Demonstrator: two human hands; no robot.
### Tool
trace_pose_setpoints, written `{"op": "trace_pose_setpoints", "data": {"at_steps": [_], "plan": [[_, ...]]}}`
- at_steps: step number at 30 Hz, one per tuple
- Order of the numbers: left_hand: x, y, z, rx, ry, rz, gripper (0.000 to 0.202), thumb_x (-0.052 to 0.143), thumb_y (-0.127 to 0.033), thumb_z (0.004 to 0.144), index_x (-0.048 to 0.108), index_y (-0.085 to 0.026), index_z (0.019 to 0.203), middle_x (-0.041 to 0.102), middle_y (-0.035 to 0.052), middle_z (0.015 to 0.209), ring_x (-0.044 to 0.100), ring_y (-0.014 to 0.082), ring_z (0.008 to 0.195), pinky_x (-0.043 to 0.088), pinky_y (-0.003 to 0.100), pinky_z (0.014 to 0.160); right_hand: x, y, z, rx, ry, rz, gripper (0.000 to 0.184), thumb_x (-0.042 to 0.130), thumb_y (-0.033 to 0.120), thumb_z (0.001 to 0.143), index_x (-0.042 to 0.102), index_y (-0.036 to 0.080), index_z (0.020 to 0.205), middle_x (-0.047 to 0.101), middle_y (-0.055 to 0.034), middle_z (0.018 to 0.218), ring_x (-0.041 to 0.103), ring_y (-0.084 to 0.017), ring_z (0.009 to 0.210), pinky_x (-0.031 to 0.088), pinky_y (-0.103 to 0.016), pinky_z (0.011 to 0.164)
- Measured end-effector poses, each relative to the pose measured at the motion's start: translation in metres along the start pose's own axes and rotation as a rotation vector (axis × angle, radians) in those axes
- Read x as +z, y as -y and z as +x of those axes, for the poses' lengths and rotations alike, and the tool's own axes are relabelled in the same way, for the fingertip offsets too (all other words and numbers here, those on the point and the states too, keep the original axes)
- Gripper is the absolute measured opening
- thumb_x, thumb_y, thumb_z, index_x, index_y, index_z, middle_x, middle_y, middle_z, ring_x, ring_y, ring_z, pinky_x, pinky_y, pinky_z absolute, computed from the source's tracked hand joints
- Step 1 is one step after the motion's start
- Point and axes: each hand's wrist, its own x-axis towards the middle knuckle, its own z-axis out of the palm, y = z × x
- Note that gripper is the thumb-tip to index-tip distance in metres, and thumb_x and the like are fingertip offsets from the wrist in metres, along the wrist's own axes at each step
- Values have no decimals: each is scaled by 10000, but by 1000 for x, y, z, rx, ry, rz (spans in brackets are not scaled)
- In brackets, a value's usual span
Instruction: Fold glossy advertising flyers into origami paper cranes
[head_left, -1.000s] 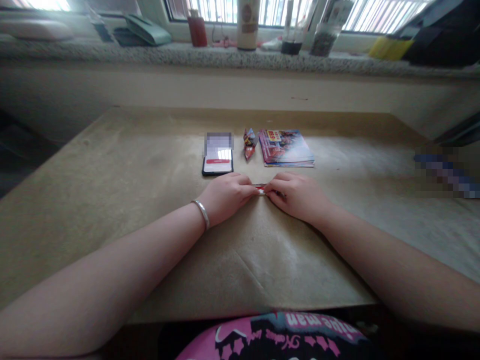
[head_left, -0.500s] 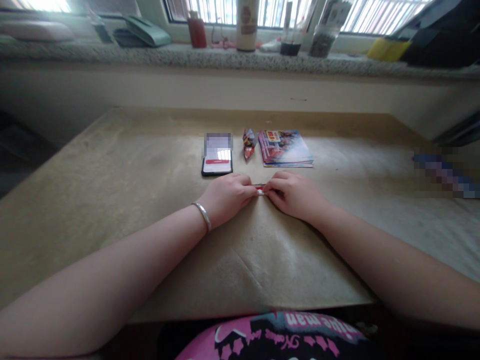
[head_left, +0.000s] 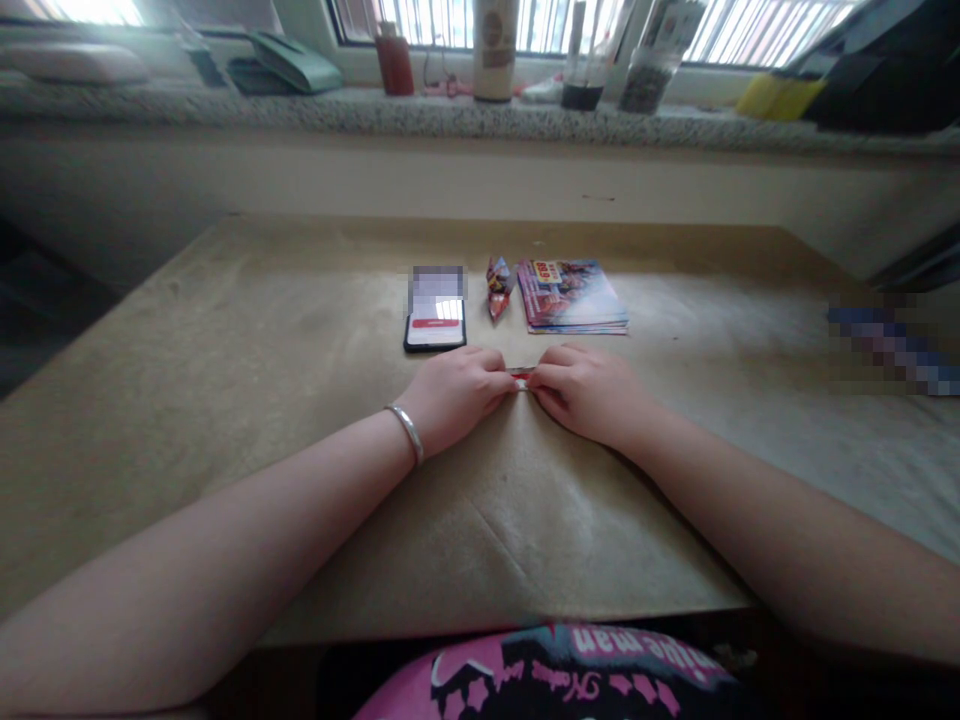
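Near the middle of the table, my left hand [head_left: 460, 397] and my right hand [head_left: 581, 390] face each other, both closed at the fingertips. Between them they pinch a small folded piece of paper [head_left: 522, 380], with red and white showing. My fingers cover most of the paper. Just beyond it lies a folded paper shape [head_left: 498, 288] in colourful print. A stack of square printed sheets [head_left: 574, 297] rests to its right. On its left is a phone [head_left: 436, 322] with a lit screen, close to my left hand.
A tan cover lies over the table [head_left: 225, 400]. Behind it, a speckled stone windowsill [head_left: 420, 115] holds a red bottle [head_left: 394, 60], a pale cylinder [head_left: 493, 50], a glasses case [head_left: 296, 62] and other items. A blurred bluish item [head_left: 892, 350] lies at the right edge.
Both hands stay in nearly the same place, pinching the paper. My right fingers have shifted very slightly. Nothing else on the table has moved.
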Motion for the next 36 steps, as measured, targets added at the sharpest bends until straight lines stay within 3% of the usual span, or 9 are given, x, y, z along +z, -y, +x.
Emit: {"op": "trace_pose_setpoints", "data": {"at_steps": [6, 15, 36], "plan": [[-2, 0, 0, -16, 30, -5, 207, 508, -288, 919, 711, -246, 928, 634, 25, 839, 576, 147, 764, 408, 242, 628, 1, 1, -2, -53, -11, -51, 272, 417, 264, 931, 676, 183, 924, 638, -70, 879, 539, -178, 822, 335, -284, 653], [-3, -1, 1, -13, 19, 6, 178, 538, -263, 903, 710, -244, 947, 640, 22, 836, 583, 145, 765, 413, 241, 628, 3, 1, -7, -18, -34, -39, 270, 435, 284, 926, 690, 244, 1006, 654, -39, 888, 550, -165, 823, 318, -276, 616], [-13, -9, -2, 23, 82, 28, 229, 496, -205, 852, 708, -173, 930, 637, 66, 889, 582, 185, 797, 472, 294, 682, -13, 4, -3, 62, 78, -22, 256, 468, 283, 875, 717, 236, 914, 653, -44, 880, 575, -169, 776, 291, -288, 577]]}}
